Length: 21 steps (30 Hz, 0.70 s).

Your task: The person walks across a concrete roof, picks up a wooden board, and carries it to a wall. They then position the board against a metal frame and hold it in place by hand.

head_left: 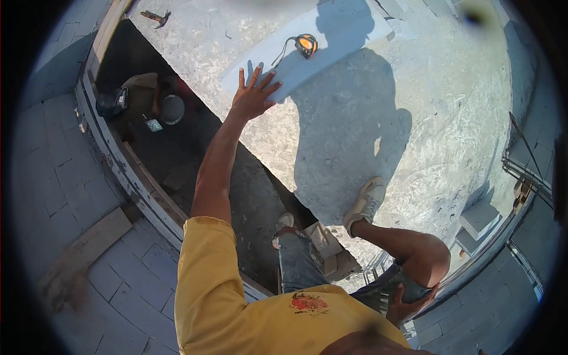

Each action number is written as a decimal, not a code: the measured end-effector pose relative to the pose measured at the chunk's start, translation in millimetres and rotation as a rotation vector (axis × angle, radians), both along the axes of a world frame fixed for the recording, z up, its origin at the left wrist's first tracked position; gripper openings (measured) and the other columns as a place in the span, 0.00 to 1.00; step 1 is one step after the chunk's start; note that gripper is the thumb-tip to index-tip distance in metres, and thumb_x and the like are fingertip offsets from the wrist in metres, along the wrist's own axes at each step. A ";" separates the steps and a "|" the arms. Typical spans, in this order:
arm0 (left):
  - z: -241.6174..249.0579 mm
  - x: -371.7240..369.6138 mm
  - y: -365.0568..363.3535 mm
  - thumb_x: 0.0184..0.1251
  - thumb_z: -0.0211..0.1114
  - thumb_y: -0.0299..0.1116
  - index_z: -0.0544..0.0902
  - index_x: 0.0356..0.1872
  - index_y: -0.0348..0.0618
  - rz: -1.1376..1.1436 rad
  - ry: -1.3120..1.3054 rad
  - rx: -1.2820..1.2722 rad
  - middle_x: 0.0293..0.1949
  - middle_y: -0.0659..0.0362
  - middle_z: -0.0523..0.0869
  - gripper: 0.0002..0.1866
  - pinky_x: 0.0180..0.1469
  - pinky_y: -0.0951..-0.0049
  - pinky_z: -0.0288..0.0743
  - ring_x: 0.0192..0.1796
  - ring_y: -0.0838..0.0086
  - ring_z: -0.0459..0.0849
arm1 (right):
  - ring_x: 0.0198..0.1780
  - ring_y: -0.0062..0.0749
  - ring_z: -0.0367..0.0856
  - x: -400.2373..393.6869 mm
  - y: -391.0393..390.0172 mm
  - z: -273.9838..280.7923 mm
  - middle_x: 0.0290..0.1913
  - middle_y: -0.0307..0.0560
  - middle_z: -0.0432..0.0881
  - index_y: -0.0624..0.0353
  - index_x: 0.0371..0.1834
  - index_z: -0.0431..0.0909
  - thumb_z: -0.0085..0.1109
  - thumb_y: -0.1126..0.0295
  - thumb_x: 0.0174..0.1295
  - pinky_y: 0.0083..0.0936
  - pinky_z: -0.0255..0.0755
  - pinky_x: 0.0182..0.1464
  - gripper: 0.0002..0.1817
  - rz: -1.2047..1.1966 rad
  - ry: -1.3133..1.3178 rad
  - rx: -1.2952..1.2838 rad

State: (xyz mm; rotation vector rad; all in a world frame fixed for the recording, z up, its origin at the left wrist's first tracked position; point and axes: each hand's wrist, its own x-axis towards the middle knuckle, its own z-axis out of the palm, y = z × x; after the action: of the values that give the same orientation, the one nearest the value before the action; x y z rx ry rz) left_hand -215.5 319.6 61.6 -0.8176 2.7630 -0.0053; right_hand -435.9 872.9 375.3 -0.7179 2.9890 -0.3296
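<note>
Your left hand [253,94] reaches out with its grip spread wide, fingers splayed, fingertips resting on the near end of one long pale board [307,56] lying on the rough deck [414,118]. One orange tape measure [306,45] sits on that board, just beyond your fingers. Your right hand [408,305] cups your bent right knee, its grip loosely curled.

The rough concrete slab [414,89] carries a pale block [331,41] — a hammer [155,17] lies apart.

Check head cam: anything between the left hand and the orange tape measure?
Nothing. Head view shows only bare surface of the pale block between the left hand, resting on its near end, and the tape measure.
</note>
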 end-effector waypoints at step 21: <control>454.4 157.0 287.4 0.64 0.54 0.74 0.51 0.79 0.42 1.896 0.255 1.139 0.78 0.45 0.54 0.55 0.77 0.56 0.52 0.80 0.55 0.52 | 0.75 0.58 0.57 -118.9 -310.0 86.0 0.76 0.59 0.56 0.55 0.77 0.56 0.61 0.68 0.63 0.49 0.57 0.73 0.38 1.022 -0.376 0.367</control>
State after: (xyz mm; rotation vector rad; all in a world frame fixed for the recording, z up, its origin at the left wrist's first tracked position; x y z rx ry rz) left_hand -58.5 607.0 516.1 -2.3523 0.6523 1.6759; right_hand -554.7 562.9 461.3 -1.7090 1.9073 0.1311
